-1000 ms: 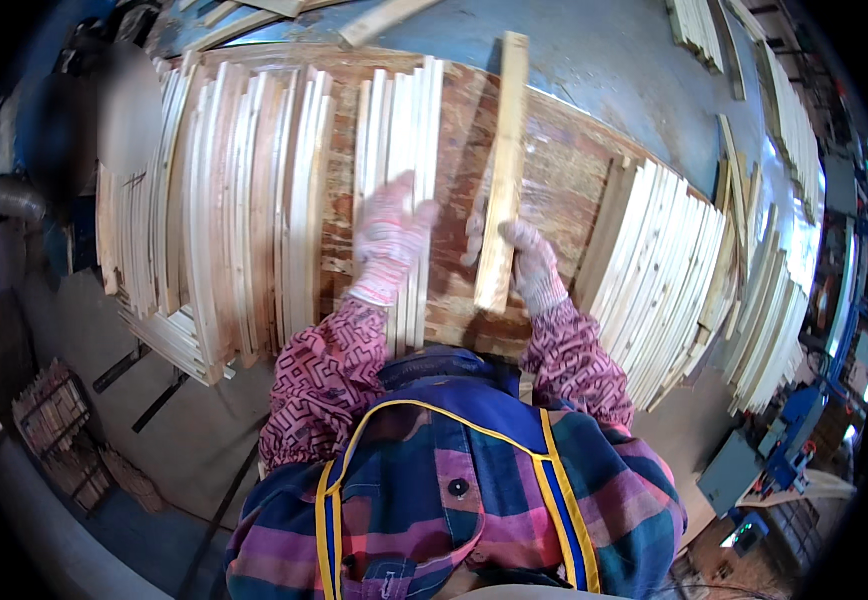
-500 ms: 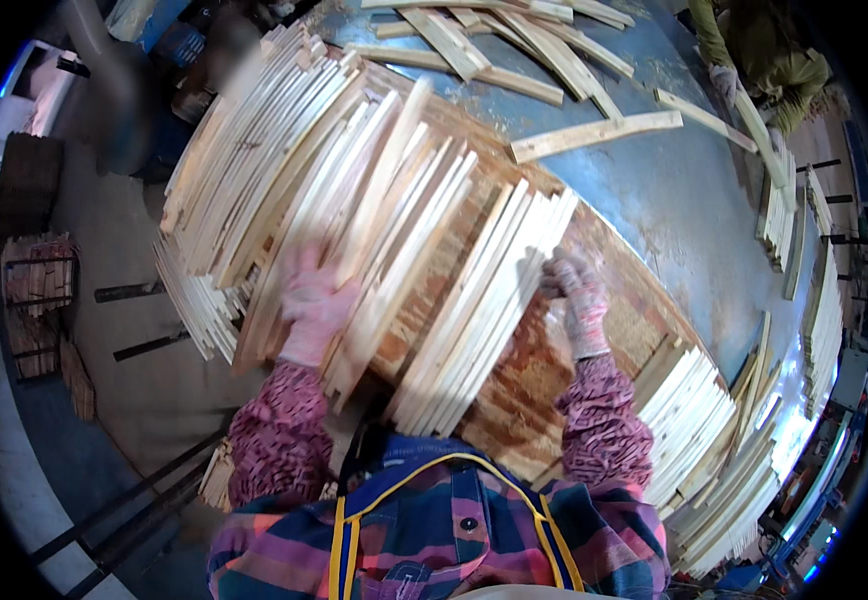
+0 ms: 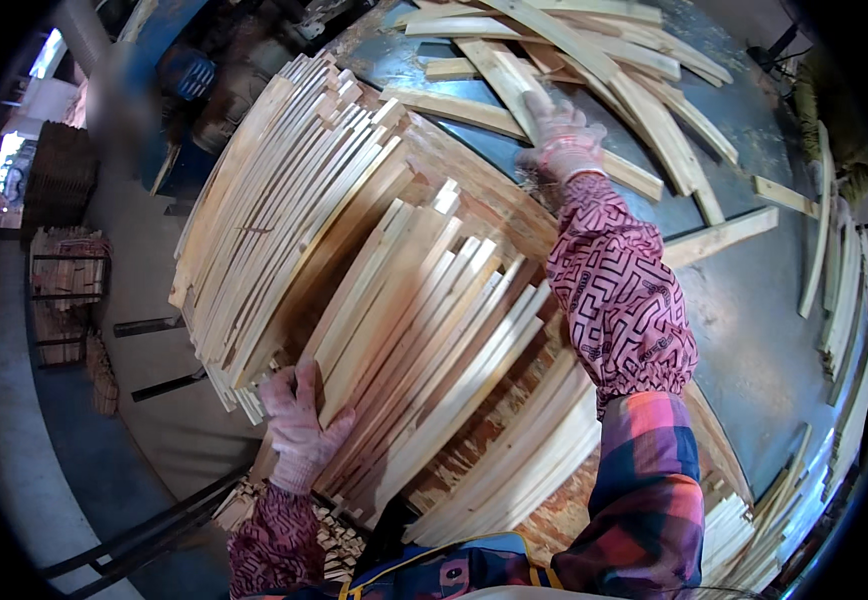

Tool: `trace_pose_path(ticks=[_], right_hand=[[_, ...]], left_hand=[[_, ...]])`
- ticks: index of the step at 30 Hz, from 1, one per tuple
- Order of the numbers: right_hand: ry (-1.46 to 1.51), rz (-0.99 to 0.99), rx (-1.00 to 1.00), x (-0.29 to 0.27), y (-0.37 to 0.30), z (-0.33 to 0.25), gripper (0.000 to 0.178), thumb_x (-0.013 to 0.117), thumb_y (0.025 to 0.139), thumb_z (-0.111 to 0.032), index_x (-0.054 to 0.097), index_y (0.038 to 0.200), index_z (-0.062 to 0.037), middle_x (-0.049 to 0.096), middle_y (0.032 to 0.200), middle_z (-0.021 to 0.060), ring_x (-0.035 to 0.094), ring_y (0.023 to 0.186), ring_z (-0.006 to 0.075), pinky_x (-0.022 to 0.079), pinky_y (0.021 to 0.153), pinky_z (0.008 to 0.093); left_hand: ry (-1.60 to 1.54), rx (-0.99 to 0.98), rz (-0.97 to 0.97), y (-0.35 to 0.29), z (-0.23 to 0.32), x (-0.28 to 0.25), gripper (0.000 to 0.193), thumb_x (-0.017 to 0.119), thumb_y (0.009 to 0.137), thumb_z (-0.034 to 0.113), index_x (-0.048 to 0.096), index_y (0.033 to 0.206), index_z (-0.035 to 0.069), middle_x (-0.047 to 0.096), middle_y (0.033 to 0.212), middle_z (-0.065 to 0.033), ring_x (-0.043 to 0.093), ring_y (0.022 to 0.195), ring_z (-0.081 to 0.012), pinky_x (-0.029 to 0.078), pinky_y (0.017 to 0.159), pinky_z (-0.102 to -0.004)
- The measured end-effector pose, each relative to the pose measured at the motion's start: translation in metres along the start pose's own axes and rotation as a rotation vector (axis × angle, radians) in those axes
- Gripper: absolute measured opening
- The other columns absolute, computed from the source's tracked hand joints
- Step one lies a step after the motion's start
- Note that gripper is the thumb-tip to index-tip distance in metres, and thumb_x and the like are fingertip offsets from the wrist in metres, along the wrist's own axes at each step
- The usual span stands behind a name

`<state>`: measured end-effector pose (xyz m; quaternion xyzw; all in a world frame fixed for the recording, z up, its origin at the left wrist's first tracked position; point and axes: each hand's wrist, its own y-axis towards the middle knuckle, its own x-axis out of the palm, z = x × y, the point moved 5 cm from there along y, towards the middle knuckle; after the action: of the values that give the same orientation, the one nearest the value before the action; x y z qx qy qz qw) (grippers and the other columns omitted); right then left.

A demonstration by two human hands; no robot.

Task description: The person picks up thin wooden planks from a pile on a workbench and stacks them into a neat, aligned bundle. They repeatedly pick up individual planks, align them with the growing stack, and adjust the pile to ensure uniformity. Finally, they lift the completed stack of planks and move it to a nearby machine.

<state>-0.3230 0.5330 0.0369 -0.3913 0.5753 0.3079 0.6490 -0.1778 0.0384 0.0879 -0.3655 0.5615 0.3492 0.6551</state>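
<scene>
Both my hands wear pale pinkish gloves. My left hand is open against the near ends of a group of wooden strips, thumb apart from the fingers. Stretched far forward, my right hand is over the blue metal table, with fingers apart. It is beside a loose wooden strip in a crossed heap; whether its fingertips touch the strip I cannot tell. The grouped strips lie side by side on a worn wooden board.
A larger row of strips stands to the left. Crossed loose strips cover the far part of the blue metal table. More strips lie at the right edge, where part of another person's sleeve shows. Bundled wood stands at far left.
My right hand has moved from beside the grouped strips forward to the loose heap. The groups under my left hand now lie closer together. The other person is mostly out of view.
</scene>
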Motion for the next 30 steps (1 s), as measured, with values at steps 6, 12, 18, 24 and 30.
trace_pose_path(ticks=[6,12,18,24,30], right_hand=[[0.288,-0.197,0.015,0.023,0.016,0.062,0.089,0.071,0.085,-0.018,0.026,0.16,-0.0389,0.052,0.147,0.0221,0.055,0.135,0.0373,0.05,0.107,0.0512],[0.45,-0.171,0.125,-0.04,-0.102,0.211,0.095,0.081,0.074,-0.014,0.039,0.157,-0.0327,0.066,0.131,0.0209,0.066,0.118,0.0313,0.053,0.098,0.0406],[0.702,0.011,0.38,-0.017,-0.389,0.272,0.083,0.085,0.075,-0.01,0.05,0.151,-0.0099,0.059,0.143,0.0189,0.057,0.133,0.0299,0.045,0.113,0.0391],[0.456,-0.04,0.984,0.069,-0.604,0.181,0.084,0.083,0.078,-0.036,0.045,0.152,-0.0206,0.065,0.129,0.0169,0.066,0.114,0.0388,0.053,0.098,0.0497],[0.484,-0.068,1.032,0.112,-0.657,0.148,0.063,0.075,0.085,-0.044,0.06,0.14,-0.0182,0.067,0.126,0.0131,0.063,0.118,0.0328,0.05,0.102,0.0437]], left_hand=[[-0.017,0.102,-0.01,-0.003,-0.003,0.013,0.104,0.084,0.074,0.04,0.032,0.16,0.014,0.031,0.157,-0.0307,0.039,0.134,-0.0539,0.037,0.111,-0.0596],[-0.071,-0.018,-0.101,0.004,-0.017,0.015,0.106,0.08,0.075,0.049,0.029,0.161,0.014,0.037,0.155,-0.0276,0.041,0.138,-0.0474,0.04,0.112,-0.0546],[0.004,-0.11,-0.179,0.012,-0.021,0.029,0.116,0.087,0.068,0.043,0.023,0.162,0.02,0.045,0.146,-0.0228,0.043,0.136,-0.0403,0.04,0.114,-0.0503],[0.179,-0.098,-0.144,0.003,0.003,0.014,0.11,0.085,0.073,0.043,0.025,0.162,0.018,0.042,0.149,-0.0234,0.042,0.137,-0.0407,0.037,0.115,-0.0516],[-0.139,0.465,0.281,-0.06,0.085,-0.024,0.082,0.078,0.084,0.031,0.042,0.152,0.003,0.052,0.146,-0.0244,0.053,0.132,-0.0384,0.042,0.114,-0.045]])
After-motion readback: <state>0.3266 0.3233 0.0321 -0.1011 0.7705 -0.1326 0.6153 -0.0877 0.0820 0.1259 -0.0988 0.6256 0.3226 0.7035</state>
